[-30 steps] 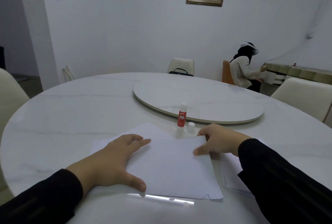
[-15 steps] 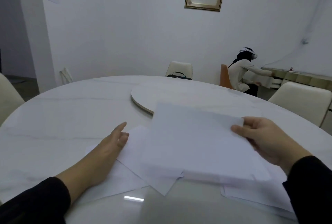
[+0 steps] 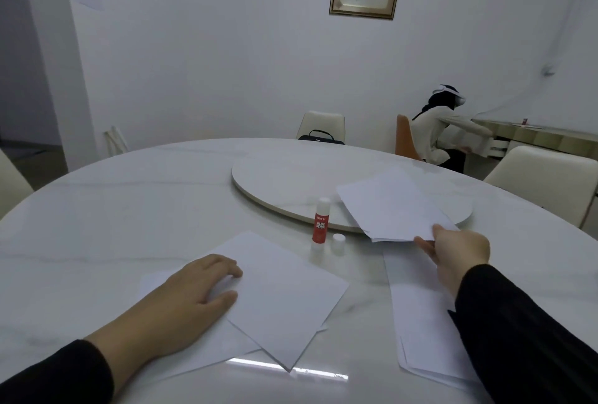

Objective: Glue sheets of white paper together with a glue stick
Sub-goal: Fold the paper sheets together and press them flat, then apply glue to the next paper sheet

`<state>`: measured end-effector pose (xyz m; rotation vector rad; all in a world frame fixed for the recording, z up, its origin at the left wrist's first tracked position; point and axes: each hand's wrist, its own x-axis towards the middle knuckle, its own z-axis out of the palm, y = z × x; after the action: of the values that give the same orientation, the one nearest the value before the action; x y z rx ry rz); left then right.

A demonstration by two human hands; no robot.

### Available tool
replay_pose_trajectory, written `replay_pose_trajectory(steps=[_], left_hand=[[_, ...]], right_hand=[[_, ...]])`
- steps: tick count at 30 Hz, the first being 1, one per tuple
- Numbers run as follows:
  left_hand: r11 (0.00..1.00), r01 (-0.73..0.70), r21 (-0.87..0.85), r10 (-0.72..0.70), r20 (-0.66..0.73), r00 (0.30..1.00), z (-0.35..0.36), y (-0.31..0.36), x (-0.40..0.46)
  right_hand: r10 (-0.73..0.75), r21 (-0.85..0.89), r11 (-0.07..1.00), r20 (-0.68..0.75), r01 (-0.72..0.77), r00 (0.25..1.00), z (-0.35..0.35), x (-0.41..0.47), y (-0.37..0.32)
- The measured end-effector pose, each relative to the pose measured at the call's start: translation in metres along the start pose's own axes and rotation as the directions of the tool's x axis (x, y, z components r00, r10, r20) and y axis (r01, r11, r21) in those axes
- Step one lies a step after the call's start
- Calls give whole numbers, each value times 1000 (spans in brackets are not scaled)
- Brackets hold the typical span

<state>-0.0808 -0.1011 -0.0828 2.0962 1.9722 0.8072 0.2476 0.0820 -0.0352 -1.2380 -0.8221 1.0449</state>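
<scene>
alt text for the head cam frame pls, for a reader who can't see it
At a round white table, the right hand holds a sheaf of white sheets over the turntable's edge while the left hand lies flat on loose sheets. An uncapped red glue stick stands between them, cap beside it.

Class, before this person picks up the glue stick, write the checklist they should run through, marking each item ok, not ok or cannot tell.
1. Glue stick uncapped and upright: ok; its cap stands beside it.
2. Base sheets held flat: ok, left hand rests on them.
3. Right hand free to take the glue: not ok, it grips a lifted sheaf.
4. Spare paper within reach: ok, stack lies under the right arm.
5. Glue already on the top sheet: cannot tell.
</scene>
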Motion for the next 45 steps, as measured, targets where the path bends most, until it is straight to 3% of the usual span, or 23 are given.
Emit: replay_pose_trajectory(steps=[3, 7, 10, 12, 14, 16, 18, 20, 22, 26, 30, 33, 37, 41, 45], left_hand=[[1000, 17, -3, -17, 23, 1000, 0, 2, -1], [990, 138, 32, -139, 38, 990, -3, 5, -3], [983, 170, 67, -170, 3, 985, -3, 8, -3], [984, 168, 53, -167, -16, 986, -4, 10, -2], [987, 156, 49, -155, -17, 988, -4, 11, -2], [988, 146, 49, -145, -28, 989, -3, 11, -2], [988, 135, 74, -132, -41, 990, -3, 11, -2], [985, 120, 124, -117, -34, 993, -3, 11, -3], [983, 116, 142, -116, -11, 993, -4, 11, -3], [991, 82, 108, -88, 51, 995, -6, 10, -3], [999, 6, 49, -12, 127, 992, -7, 12, -3], [996, -73, 45, 62, 197, 978, -7, 12, -2], [985, -160, 59, 136, 288, 948, -6, 11, -1], [997, -79, -16, 80, 347, 934, -21, 18, 7], [993, 21, 115, -47, 231, 972, -33, 41, 32]], right_hand=[[27, -64, 998, 10, -27, 1000, 9, -1, 3], [100, -115, 989, 10, -98, 995, 13, -1, 8], [128, -268, 953, -70, -142, 989, 9, 0, 7], [25, -392, 914, -210, -108, 977, 9, -4, 4], [-225, -514, 855, -245, 70, 943, 15, -17, 1], [-442, -585, 757, -128, 292, 888, 29, -34, 1], [-524, -625, 648, 48, 435, 850, 48, -49, 3], [-457, -688, 526, 267, 500, 848, 69, -63, 7], [-296, -744, 450, 399, 495, 868, 88, -73, 13], [-157, -795, 456, 370, 400, 916, 111, -78, 27], [-212, -801, 445, 339, 400, 916, 120, -77, 36], [-303, -783, 384, 394, 489, 868, 119, -79, 35], [-368, -542, 535, 542, 649, 756, 109, -83, 9], [-305, -442, 524, 701, 728, 645, 85, -78, -28], [-285, -319, 767, 608, 556, 741, 67, -79, -32]])
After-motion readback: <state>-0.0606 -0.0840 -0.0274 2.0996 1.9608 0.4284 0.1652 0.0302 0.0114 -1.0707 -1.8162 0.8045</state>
